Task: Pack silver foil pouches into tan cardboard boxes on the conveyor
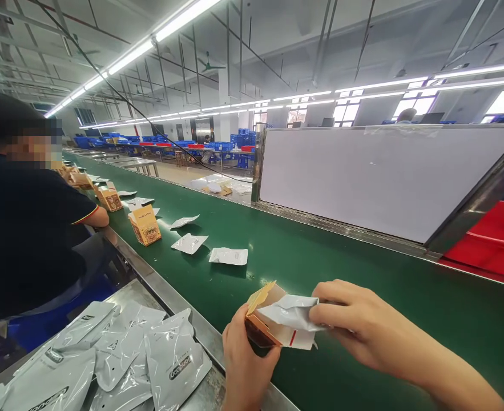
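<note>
My left hand [247, 357] is closed around a small orange-brown cardboard box [262, 333] with its flaps raised, above the near edge of the green conveyor belt [363, 257]. Between the thumb and fingers of my right hand [357, 319] is a silver-white foil pouch [292, 311]. The pouch's far end lies within the mouth of the box; how deep it goes is hidden. Farther up the belt lie loose pouches, the nearest being a flat white pouch [228, 256]. Beyond them stands an orange box [144, 225] with its top flap up.
A heap of silver pouches [178, 359] covers the metal side table [217, 388] at lower left. A person in a dark shirt [24, 228] sits at the belt's left side. A white panel [375, 177] borders the far side, with red bins [491, 242] at right.
</note>
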Action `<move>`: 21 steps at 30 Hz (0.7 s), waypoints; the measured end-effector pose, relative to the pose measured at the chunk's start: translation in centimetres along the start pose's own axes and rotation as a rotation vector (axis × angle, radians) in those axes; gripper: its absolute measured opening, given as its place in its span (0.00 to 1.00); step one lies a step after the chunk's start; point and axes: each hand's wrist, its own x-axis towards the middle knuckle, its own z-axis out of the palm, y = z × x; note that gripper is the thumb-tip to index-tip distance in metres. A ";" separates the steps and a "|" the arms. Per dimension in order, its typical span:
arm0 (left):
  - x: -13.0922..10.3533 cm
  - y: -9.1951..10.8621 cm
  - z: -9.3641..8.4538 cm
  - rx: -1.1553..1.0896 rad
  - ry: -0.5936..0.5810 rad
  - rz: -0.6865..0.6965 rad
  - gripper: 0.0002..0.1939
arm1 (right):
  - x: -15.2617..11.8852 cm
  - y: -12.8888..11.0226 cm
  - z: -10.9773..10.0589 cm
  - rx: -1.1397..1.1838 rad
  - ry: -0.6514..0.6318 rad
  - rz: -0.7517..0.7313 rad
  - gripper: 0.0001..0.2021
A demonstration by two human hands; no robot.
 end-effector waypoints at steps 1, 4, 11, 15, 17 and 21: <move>-0.2 0.1 0.1 0.001 0.002 0.051 0.37 | 0.2 -0.1 0.2 -0.030 -0.029 0.032 0.13; -0.8 0.5 0.8 -0.009 0.042 0.213 0.36 | 1.3 -1.3 0.9 -0.093 -0.162 0.087 0.13; -1.4 1.1 1.1 -0.141 -0.038 0.079 0.31 | 2.3 -3.6 1.5 0.525 -0.614 0.334 0.23; -2.0 1.1 0.9 -0.155 -0.121 0.088 0.32 | 2.1 -3.1 2.2 0.446 -0.582 0.470 0.13; -2.7 1.0 1.1 -0.153 -0.142 0.122 0.35 | 2.1 -2.6 2.3 0.394 -0.580 0.532 0.10; -4.8 0.6 1.5 -0.212 -0.196 0.224 0.40 | 1.3 -1.7 1.6 0.271 -0.568 0.541 0.09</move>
